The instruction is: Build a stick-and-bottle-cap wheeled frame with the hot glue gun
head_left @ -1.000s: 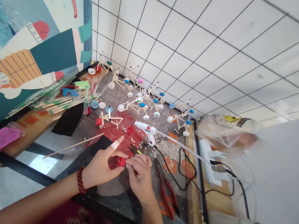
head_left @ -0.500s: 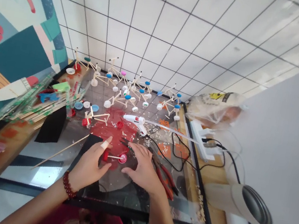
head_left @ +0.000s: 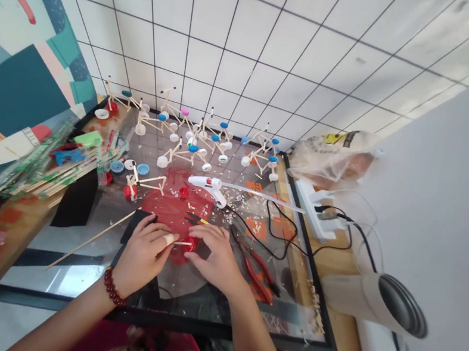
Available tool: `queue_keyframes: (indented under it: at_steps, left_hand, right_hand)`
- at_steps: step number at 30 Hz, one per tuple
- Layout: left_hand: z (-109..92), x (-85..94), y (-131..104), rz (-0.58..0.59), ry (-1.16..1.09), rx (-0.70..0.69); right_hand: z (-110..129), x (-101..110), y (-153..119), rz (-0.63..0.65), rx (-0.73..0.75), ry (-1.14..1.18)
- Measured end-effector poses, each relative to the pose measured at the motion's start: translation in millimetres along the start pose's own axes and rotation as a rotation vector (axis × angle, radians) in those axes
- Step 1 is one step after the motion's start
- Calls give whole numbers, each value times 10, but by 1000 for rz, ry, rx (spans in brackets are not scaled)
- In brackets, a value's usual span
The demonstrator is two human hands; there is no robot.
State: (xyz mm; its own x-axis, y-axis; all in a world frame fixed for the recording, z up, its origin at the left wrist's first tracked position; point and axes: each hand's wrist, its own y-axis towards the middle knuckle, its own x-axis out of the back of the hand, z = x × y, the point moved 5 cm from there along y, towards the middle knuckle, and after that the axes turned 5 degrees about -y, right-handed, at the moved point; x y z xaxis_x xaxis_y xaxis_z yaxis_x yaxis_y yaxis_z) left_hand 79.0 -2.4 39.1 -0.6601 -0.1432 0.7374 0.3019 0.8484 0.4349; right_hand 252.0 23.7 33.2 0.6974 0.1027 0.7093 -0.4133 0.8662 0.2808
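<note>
A short pale stick (head_left: 182,243) runs sideways between my hands, with a red bottle cap (head_left: 191,244) at its right end. My left hand (head_left: 145,252) is closed in a pinch at the stick's left end, and its fingers hide the other cap. My right hand (head_left: 216,259) curls round the right cap, thumb below and fingertips above. Beyond my fingers lie dark-jawed pliers (head_left: 194,218) and a loose red cap (head_left: 183,192). A white glue gun (head_left: 209,187) rests farther back, a clear glue stick reaching from its rear.
Several stick-and-cap tricycle models (head_left: 194,149) line the back of the table. A small model with red wheels (head_left: 130,191) stands left. Red-handled pliers (head_left: 260,274) lie right, near the black cord (head_left: 274,257). A long skewer (head_left: 89,239), black sheet (head_left: 75,202) and power strip (head_left: 316,211) flank the work area.
Both hands have moved in toward the stick with caps. My left fingers, spread before, now pinch its left end, and my right fingers have closed in round the right cap.
</note>
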Motion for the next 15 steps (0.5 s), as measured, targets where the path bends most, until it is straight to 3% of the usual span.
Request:
queue_keyframes:
  at_steps: [5, 10, 15]
  left_hand:
    - [24, 26, -5, -36, -26, -15]
    - [23, 34, 2, -43, -60, -34]
    - [10, 54, 21, -65, -101, -41]
  right_hand:
    - [56, -22, 14, -50, 5, 141]
    - [98, -40, 12, -114, 130, 119]
    - [81, -40, -13, -160, 155, 129]
